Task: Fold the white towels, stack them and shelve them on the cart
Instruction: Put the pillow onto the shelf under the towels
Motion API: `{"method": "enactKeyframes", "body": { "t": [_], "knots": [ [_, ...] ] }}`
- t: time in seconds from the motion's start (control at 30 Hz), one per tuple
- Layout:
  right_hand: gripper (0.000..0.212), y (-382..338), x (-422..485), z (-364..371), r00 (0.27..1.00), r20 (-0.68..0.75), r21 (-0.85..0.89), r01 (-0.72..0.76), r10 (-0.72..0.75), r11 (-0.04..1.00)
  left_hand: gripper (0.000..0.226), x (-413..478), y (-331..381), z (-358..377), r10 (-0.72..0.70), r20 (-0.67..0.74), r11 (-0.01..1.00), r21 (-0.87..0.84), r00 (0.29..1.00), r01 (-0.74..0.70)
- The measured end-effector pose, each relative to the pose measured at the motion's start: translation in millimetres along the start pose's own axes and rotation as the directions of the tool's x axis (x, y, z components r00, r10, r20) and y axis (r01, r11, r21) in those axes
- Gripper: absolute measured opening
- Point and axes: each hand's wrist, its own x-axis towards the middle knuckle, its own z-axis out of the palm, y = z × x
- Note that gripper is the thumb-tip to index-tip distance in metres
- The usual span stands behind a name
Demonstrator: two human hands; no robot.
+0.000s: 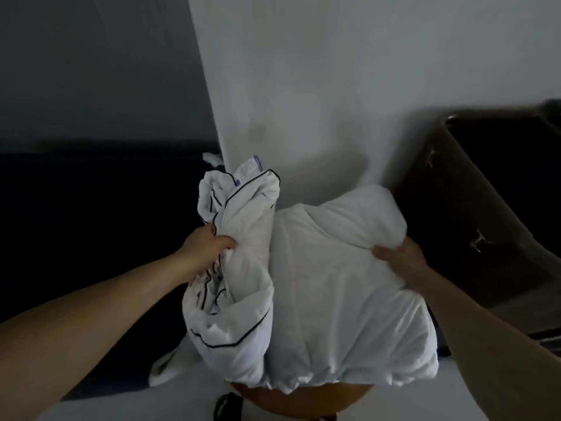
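Head view: the left hand [209, 247] has its fingers curled into a gathered neck of a piped white cloth [239, 208], white fabric edged with a thin dark line. The bunch stands up above the fist and sags below it. A care label [250, 168] shows at its top. The right hand [397, 256] pinches a fold at the upper right edge of a plain white bundle [334, 284], thumb on top, the other fingers hidden behind the fabric. The two lots of linen touch side by side and spill over the rim of a brown basket [291, 402] directly beneath them. Nothing here is folded yet, and no cart is in view.

Both pieces look soft, limp and light. They drape and crease wherever they are not held, so a fistful in the middle will only carry them as a lump. To fold one, I would first find a hem and run along it to two adjacent corners; on the piped cloth the dark edging should make that hem easy to trace. The plain bundle seems bulkier and may be several layers, so one layer would need separating first.

Behind stands a white wall [303, 86], with a brown box [485, 223] at the right and a dark blue surface [91, 223] at the left.
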Motion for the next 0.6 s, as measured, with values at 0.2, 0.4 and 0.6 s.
{"method": "enactKeyframes", "body": {
  "t": [0.2, 0.4, 0.6],
  "knots": [
    [0.088, -5, 24, 19, 0.992, -0.105, -0.613, -0.009, -0.071, 0.790, 0.058, -11, -12, 9, -0.151, -0.181, 0.986, -0.101, 0.972, 0.135],
    [0.108, -21, -15, 108, 0.714, 0.662, -0.617, 0.691, -0.227, 0.375, 0.048, -9, 1, 33, -0.170, -0.226, 0.983, -0.100, 0.959, 0.151],
    [0.122, 21, -3, 158, 0.589, 0.801, -0.562, 0.802, -0.107, 0.203, 0.019, -3, 43, 51, -0.038, -0.255, 0.998, -0.049, 0.966, 0.026]
  ]
}}
